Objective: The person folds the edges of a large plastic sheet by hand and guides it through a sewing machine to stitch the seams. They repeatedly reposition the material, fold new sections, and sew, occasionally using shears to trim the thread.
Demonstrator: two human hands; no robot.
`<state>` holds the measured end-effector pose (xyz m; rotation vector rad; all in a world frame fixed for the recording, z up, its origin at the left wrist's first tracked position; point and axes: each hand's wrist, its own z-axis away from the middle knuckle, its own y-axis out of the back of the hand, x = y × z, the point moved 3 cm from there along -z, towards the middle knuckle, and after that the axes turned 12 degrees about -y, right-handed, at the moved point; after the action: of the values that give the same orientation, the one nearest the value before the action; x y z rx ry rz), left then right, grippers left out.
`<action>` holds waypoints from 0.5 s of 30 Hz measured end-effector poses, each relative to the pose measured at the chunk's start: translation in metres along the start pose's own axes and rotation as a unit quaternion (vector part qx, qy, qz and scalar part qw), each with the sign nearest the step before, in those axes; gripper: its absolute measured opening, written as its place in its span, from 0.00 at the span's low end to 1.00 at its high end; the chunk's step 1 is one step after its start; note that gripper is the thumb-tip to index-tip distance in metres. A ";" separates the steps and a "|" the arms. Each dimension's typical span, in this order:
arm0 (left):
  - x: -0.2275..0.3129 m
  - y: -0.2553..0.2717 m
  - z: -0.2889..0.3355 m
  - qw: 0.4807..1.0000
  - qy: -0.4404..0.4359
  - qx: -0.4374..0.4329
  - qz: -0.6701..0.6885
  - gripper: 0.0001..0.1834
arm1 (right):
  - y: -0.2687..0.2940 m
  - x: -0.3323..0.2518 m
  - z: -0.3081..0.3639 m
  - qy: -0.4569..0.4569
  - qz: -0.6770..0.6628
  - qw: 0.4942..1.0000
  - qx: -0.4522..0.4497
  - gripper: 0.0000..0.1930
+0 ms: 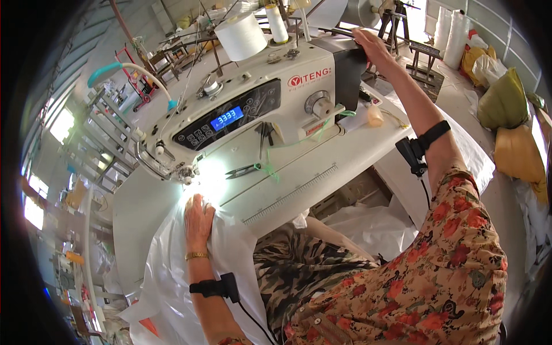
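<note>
A white sewing machine (270, 86) with a lit blue display stands on its table in front of me. Under its bright lamp, my left hand (198, 221) is closed on a thin white sheet (172, 253), close to the needle area. Glare washes out the fingertips. The sheet drapes over the near table edge toward my lap. My right arm reaches far to the right, where my right hand (374, 49) lies with fingers stretched over the top of the machine's dark end housing (348, 66). A pair of thread snips (242, 171) rests on the table beside the needle area.
Behind the machine head stand a large white thread cone (240, 37) and a narrower thread spool (276, 24). A small cream-coloured bobbin-like piece (375, 116) sits on the table's right side. Green thread (270, 171) trails near the snips. Stuffed sacks (503, 100) line the right.
</note>
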<state>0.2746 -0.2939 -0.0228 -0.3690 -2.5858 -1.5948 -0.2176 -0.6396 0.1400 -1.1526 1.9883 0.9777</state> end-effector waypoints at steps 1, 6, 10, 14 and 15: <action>0.000 0.000 0.000 1.000 0.001 0.001 -0.004 0.16 | -0.009 0.002 -0.006 -0.058 -0.055 0.987 -0.142 0.36; 0.000 0.001 0.001 1.000 0.002 0.016 0.012 0.16 | -0.027 0.016 -0.030 -0.230 -0.146 0.920 -0.280 0.35; 0.002 0.003 0.001 1.000 -0.006 0.028 0.006 0.14 | -0.024 0.034 -0.042 -0.255 -0.254 0.890 -0.281 0.37; 0.006 0.006 0.000 1.000 0.014 0.018 0.002 0.15 | -0.024 0.052 -0.030 -0.231 -0.306 0.893 -0.235 0.24; 0.008 0.008 0.000 1.000 0.014 0.024 -0.006 0.15 | -0.022 0.052 -0.021 -0.161 -0.348 0.892 -0.238 0.21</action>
<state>0.2689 -0.2895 -0.0144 -0.3264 -2.6042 -1.5281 -0.2225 -0.6864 0.1032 -1.6696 0.9537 1.1775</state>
